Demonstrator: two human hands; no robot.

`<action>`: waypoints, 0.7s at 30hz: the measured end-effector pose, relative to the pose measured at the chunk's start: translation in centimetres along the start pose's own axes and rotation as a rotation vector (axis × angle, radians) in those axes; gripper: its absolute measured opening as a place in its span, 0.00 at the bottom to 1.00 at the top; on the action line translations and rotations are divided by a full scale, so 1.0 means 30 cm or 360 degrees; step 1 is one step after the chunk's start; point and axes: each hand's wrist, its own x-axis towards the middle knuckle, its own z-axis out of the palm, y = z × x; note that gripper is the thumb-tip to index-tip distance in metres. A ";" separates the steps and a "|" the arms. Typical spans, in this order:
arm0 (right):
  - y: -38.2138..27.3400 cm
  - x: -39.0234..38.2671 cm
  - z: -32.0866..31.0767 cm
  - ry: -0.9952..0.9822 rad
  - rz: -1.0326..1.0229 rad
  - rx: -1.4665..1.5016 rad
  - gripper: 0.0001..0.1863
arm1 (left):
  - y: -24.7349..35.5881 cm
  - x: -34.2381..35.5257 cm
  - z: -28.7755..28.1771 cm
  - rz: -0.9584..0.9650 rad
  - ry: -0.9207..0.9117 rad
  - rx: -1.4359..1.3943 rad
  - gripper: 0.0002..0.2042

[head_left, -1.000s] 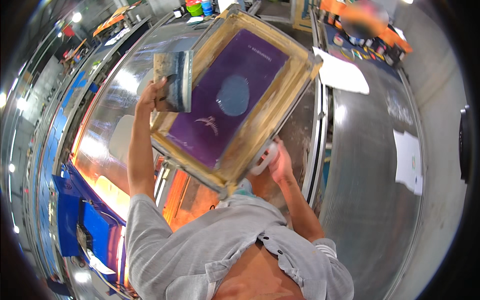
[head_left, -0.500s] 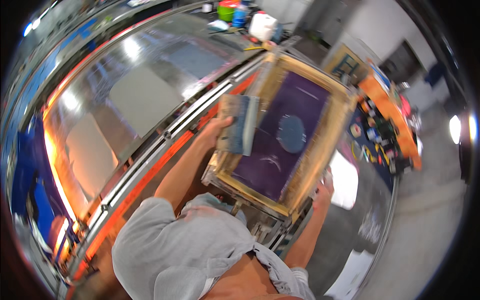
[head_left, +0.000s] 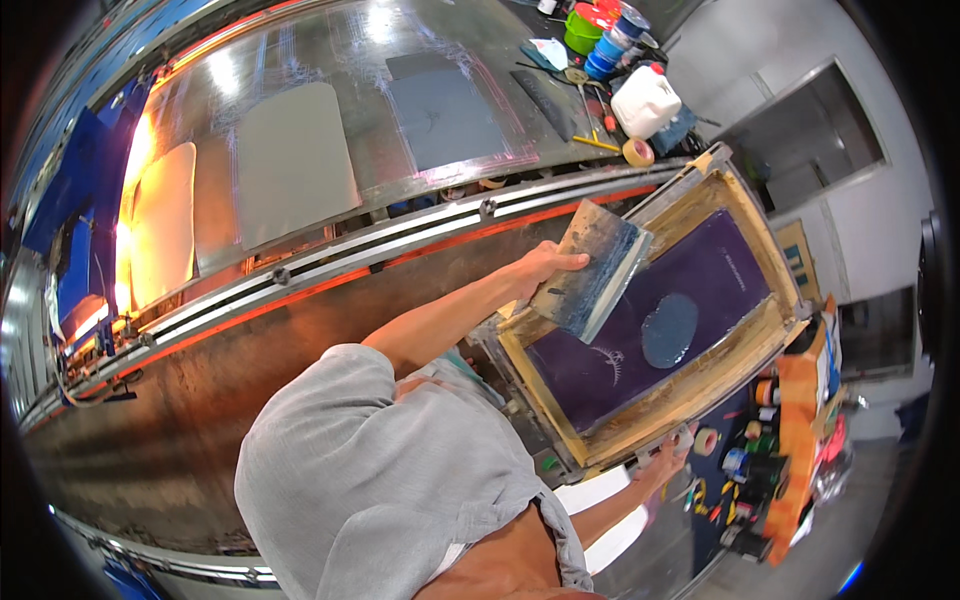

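A wooden screen-printing frame [head_left: 752,345] with a purple mesh [head_left: 705,280] is tilted across the right of the view; a pale design and a grey-blue puddle [head_left: 668,330] lie on the mesh. My left hand [head_left: 545,265] grips a flat squeegee [head_left: 590,270] with a worn board and pale blade, held over the frame's left end. My right hand [head_left: 665,462] is closed on a handle [head_left: 680,440] at the frame's lower long side.
A long metal table [head_left: 285,50] carries grey panels [head_left: 290,165] beside a glowing blue heater unit [head_left: 55,205]. A rail [head_left: 400,245] runs along its edge. Tubs, a white jug [head_left: 645,100] and tape sit at its end. An orange shelf [head_left: 800,420] with containers stands right.
The view has swung right, bringing the left table across the top. I still hold frame and squeegee, now angled more sideways, with the frame farther right in the picture.
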 end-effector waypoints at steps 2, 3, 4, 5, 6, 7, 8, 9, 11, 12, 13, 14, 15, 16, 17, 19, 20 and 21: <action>-0.001 0.209 0.023 -0.0043 -0.0021 -0.0126 0.36 | 0.023 0.108 0.010 0.0038 -0.0059 -0.0078 0.31; -0.082 0.278 0.125 -0.0053 -0.0086 -0.0279 0.33 | 0.058 0.136 0.012 0.0010 -0.0087 -0.0138 0.32; -0.118 0.351 0.120 -0.0069 -0.0032 -0.0357 0.33 | 0.109 0.169 0.037 0.0002 -0.0156 -0.0187 0.34; -0.146 0.447 0.104 -0.0055 0.0005 -0.0427 0.33 | 0.138 0.212 0.091 0.0041 -0.0113 -0.0255 0.35; -0.150 0.506 0.107 -0.0063 0.0046 -0.0477 0.33 | 0.137 0.233 0.092 0.0079 -0.0120 -0.0250 0.35; -0.146 0.548 0.117 -0.0081 -0.0013 -0.0389 0.33 | 0.137 0.259 0.093 0.0116 -0.0130 -0.0243 0.34; -0.154 0.573 0.134 -0.0078 -0.0005 -0.0336 0.34 | 0.135 0.277 0.096 0.0139 -0.0141 -0.0245 0.33; -0.165 0.588 0.151 -0.0072 -0.0037 -0.0388 0.34 | 0.137 0.295 0.097 0.0132 -0.0114 -0.0207 0.30; -0.167 0.591 0.190 -0.0040 -0.0065 -0.0521 0.33 | 0.153 0.339 0.093 0.0066 -0.0111 -0.0167 0.30; -0.167 0.586 0.214 -0.0016 -0.0062 -0.0603 0.32 | 0.152 0.364 0.085 0.0023 -0.0109 -0.0157 0.30; -0.167 0.592 0.233 0.0006 -0.0061 -0.0686 0.32 | 0.140 0.397 0.078 -0.0004 -0.0115 -0.0163 0.31; -0.132 0.626 0.226 0.0051 -0.0095 -0.0785 0.31 | 0.141 0.462 0.088 -0.0025 -0.0147 -0.0136 0.30; -0.091 0.657 0.233 0.0131 -0.0065 -0.0790 0.31 | 0.142 0.526 0.100 -0.0044 -0.0180 -0.0111 0.30; -0.078 0.670 0.296 0.0187 -0.0023 -0.0795 0.33 | 0.143 0.611 0.094 -0.0067 -0.0187 -0.0087 0.30; -0.042 0.705 0.330 0.0248 0.0002 -0.0788 0.33 | 0.157 0.687 0.100 -0.0055 -0.0229 -0.0095 0.30; 0.006 0.785 0.324 0.0318 0.0083 -0.0785 0.33 | 0.171 0.845 0.103 -0.0030 -0.0345 -0.0058 0.29; 0.036 0.819 0.307 0.0365 0.0132 -0.0769 0.33 | 0.179 0.908 0.110 -0.0037 -0.0369 0.0035 0.29; 0.042 0.843 0.293 0.0424 0.0175 -0.0780 0.33 | 0.191 0.949 0.105 -0.0145 -0.0418 0.0071 0.30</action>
